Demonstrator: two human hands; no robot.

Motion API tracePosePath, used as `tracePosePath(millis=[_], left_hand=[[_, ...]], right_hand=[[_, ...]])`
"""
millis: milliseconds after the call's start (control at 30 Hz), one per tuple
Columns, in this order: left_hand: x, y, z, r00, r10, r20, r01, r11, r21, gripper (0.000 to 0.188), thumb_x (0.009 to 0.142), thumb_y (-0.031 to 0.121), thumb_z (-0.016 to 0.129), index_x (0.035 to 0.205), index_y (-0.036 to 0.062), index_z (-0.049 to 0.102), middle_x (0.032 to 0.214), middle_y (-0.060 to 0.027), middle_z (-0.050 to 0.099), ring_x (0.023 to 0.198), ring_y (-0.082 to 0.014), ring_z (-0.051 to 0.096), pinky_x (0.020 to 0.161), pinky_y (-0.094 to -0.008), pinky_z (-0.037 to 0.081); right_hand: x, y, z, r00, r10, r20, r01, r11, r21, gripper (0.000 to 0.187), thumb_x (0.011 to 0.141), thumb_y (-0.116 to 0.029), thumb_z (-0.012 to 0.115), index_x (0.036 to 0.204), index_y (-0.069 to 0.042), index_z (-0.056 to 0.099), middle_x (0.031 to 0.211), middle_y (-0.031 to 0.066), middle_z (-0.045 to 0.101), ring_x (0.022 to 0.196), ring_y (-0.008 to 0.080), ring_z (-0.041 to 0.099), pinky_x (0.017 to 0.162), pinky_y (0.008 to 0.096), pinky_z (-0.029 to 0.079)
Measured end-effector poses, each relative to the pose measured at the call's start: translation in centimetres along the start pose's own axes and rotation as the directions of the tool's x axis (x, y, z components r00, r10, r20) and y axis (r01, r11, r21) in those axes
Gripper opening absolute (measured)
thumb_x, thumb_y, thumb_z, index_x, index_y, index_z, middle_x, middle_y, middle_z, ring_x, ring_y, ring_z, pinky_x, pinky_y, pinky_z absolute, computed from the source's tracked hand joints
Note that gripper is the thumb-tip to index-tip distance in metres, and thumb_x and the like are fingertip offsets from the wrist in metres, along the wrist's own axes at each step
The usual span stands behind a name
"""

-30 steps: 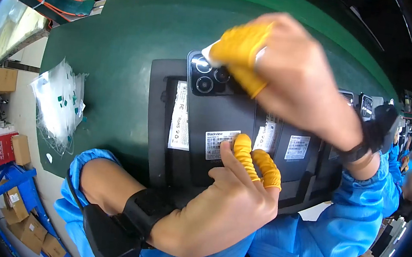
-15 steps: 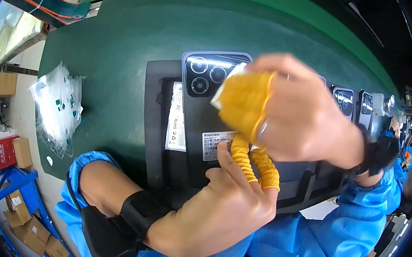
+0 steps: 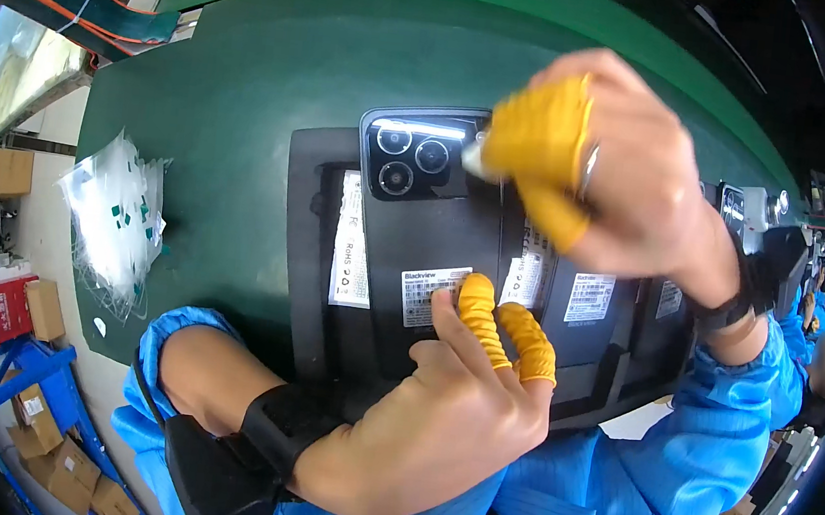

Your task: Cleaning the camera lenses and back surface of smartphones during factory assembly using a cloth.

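A black smartphone (image 3: pixel 446 226) lies back up, slightly tilted, over a dark tray, with three round camera lenses at its top and a white label lower down. My left hand (image 3: pixel 449 392) grips its lower part, the thumb and yellow-cotted fingers by the label. Over the camera panel's right edge, my right hand (image 3: pixel 643 171), also in yellow finger cots and blurred, is closed on a small white cloth (image 3: pixel 480 161). Most of that cloth is hidden by the fingers.
The dark tray (image 3: pixel 300 195) has slots with white labels and further phones (image 3: pixel 581 326). On the green table (image 3: pixel 251 70) a heap of clear plastic film (image 3: pixel 115 216) lies at left. Cardboard boxes (image 3: pixel 68 473) sit on a blue rack below. More phones stand at far right.
My right hand has moved up and to the right with the white cloth, uncovering the slots and labels beside the phone. My left hand stays on the phone, which has barely shifted.
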State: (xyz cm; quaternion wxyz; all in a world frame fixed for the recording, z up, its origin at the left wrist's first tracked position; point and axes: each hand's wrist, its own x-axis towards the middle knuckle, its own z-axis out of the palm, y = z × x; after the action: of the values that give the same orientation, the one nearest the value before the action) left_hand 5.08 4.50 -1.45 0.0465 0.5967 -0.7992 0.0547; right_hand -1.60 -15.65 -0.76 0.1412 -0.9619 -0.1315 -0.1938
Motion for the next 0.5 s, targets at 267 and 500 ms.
tracePosePath(millis=[267,500], left_hand=[[0.1,-0.3,0.0,1.000,0.029,0.001,-0.029,0.999,-0.019,0.023,0.074,0.016,0.060,0.090,0.0008,0.067,0.084,-0.0291,0.065,0.072,-0.0331,0.068,0.042,-0.0238,0.048],[-0.1,0.1,-0.2,1.000,-0.014,0.006,0.014,1.000,-0.012,0.022,0.075,0.017,0.060,0.090,0.0025,0.067,0.085,-0.0280,0.066,0.073,-0.0318,0.067,0.042,-0.0235,0.048]], right_hand=[[-0.4,-0.2,1.3,0.999,-0.008,0.053,0.007,1.000,0.006,0.023,0.066,0.004,0.067,0.089,0.001,0.068,0.093,0.0138,0.067,0.086,0.0293,0.064,0.086,0.0446,0.047],[0.6,-0.5,0.8,0.967,0.106,-0.233,-0.124,0.990,-0.064,0.026,0.067,0.003,0.069,0.092,-0.004,0.068,0.088,0.0111,0.068,0.083,0.0287,0.064,0.082,0.0362,0.048]])
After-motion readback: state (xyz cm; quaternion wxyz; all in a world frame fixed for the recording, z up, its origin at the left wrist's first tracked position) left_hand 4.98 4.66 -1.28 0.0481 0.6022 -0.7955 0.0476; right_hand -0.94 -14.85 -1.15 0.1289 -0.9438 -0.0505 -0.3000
